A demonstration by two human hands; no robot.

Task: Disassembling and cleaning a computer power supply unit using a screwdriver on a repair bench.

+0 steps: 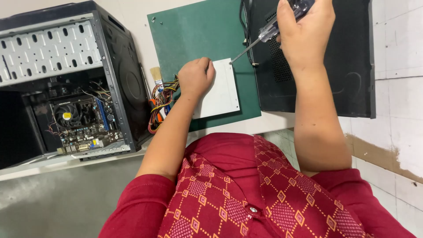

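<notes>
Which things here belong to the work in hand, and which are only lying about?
In use:
- right hand grips the screwdriver, tip at the white box's edge
- left hand presses on the white box
- wire bundle beside the left hand
- green mat beneath

Lying about:
- open computer case
- brush
- black side panel

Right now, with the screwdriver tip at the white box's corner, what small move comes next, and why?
Probably lower the screwdriver tip a touch onto the white box corner. The right hand holds it angled there, and the left hand already steadies the box.
</notes>
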